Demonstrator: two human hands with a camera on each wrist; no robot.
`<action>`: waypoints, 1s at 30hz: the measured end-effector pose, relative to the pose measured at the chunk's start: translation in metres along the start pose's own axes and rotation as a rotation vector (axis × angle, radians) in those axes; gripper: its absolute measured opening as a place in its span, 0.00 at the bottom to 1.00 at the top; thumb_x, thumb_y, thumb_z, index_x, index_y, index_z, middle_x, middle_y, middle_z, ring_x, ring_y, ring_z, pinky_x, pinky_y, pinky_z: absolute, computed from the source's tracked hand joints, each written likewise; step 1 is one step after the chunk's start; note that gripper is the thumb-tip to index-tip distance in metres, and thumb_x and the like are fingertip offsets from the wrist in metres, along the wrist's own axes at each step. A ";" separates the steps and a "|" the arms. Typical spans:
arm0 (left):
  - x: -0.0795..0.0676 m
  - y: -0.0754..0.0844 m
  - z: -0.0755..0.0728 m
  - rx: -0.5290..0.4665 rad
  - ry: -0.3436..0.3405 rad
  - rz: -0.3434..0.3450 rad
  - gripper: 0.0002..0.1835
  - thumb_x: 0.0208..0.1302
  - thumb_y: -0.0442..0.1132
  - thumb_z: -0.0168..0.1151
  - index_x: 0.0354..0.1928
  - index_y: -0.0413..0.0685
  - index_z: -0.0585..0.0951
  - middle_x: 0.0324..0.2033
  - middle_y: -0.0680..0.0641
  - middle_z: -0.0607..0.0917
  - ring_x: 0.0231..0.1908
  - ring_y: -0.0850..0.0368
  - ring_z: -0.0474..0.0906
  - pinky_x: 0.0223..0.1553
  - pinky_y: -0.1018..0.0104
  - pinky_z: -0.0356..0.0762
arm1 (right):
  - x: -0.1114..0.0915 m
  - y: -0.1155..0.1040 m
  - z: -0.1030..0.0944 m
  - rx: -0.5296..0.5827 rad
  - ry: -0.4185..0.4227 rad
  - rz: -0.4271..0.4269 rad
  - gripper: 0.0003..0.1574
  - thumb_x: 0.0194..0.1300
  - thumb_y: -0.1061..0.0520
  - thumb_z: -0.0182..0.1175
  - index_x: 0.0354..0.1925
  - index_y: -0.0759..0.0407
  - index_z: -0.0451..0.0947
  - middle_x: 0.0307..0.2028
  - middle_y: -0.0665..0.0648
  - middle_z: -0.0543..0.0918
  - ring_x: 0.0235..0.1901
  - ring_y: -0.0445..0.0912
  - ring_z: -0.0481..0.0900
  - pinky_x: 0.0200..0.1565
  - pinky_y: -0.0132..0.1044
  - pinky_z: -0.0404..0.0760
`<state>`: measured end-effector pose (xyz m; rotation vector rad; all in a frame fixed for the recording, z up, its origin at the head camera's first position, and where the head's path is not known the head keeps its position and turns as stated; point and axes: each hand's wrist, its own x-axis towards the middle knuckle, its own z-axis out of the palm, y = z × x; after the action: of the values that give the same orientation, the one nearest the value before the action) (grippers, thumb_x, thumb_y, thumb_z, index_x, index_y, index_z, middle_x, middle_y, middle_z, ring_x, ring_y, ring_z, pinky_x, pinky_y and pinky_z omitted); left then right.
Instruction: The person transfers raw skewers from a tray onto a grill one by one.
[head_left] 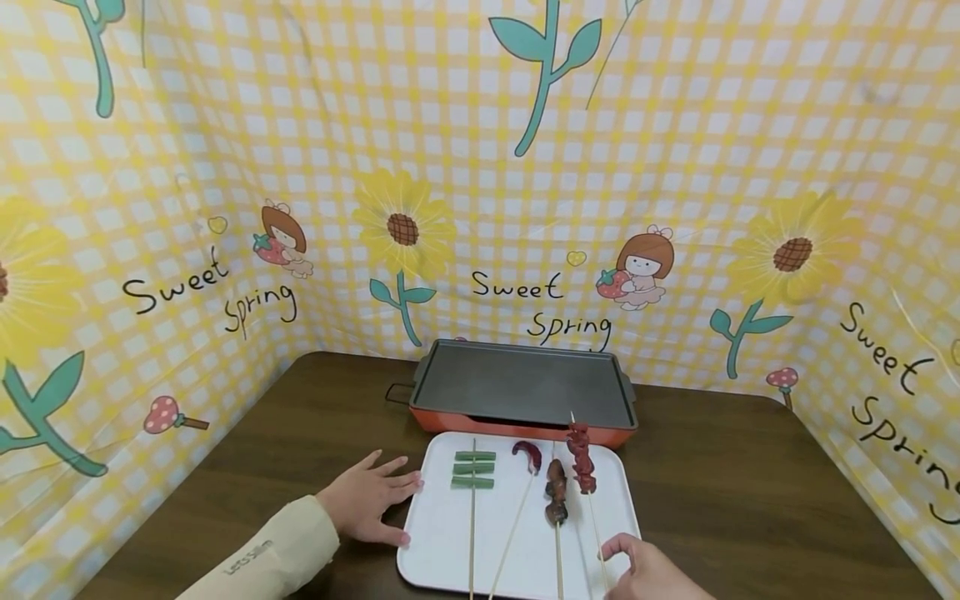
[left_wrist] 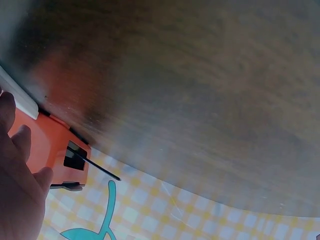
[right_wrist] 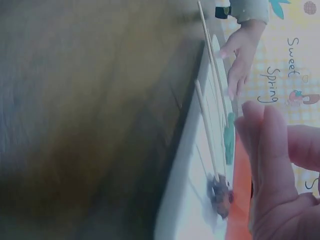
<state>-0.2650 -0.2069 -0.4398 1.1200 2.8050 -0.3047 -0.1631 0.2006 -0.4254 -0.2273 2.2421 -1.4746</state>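
Observation:
A white tray (head_left: 435, 550) bears a skewer of green vegetable pieces (head_left: 473, 470), one with a curled dark-red piece (head_left: 529, 457) and one with brown chunks (head_left: 556, 493). My right hand (head_left: 647, 568) pinches the stick of a skewer of red meat pieces (head_left: 580, 458), whose tip overlaps the griddle's front edge in the head view. In the right wrist view, that hand's fingers (right_wrist: 272, 155) are bent towards the thumb; the held stick is not visible there. With spread, straight fingers, my left hand (head_left: 371, 500) rests at the tray's left edge.
Behind the tray stands an orange electric griddle (head_left: 517, 383) with a flat dark plate. A thin wire handle (head_left: 397, 392) sticks out at its left. The dark wooden table (head_left: 750, 500) meets a yellow checked cloth (head_left: 480, 167) at the back and sides.

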 end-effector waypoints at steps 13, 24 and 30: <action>-0.004 0.000 0.001 0.007 0.006 -0.009 0.45 0.58 0.76 0.44 0.68 0.54 0.70 0.66 0.55 0.70 0.69 0.48 0.59 0.65 0.42 0.54 | 0.012 -0.021 -0.008 0.170 0.012 -0.040 0.25 0.48 0.74 0.57 0.46 0.72 0.61 0.16 0.57 0.79 0.14 0.40 0.76 0.19 0.30 0.77; 0.001 0.003 -0.004 0.045 -0.006 -0.014 0.44 0.57 0.76 0.44 0.68 0.56 0.70 0.65 0.57 0.70 0.70 0.50 0.57 0.66 0.44 0.51 | 0.038 -0.040 -0.029 0.171 0.063 -0.002 0.27 0.53 0.75 0.56 0.51 0.73 0.58 0.17 0.57 0.79 0.14 0.40 0.77 0.20 0.31 0.79; 0.001 0.001 -0.005 0.044 0.025 -0.010 0.43 0.56 0.76 0.45 0.66 0.57 0.73 0.64 0.58 0.72 0.69 0.49 0.59 0.65 0.43 0.53 | 0.053 -0.044 -0.035 0.176 0.102 0.007 0.28 0.54 0.75 0.55 0.52 0.73 0.58 0.18 0.57 0.80 0.15 0.41 0.78 0.21 0.31 0.79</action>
<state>-0.2647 -0.2047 -0.4356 1.1267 2.8393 -0.3573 -0.2306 0.1918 -0.3880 -0.0906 2.1713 -1.7039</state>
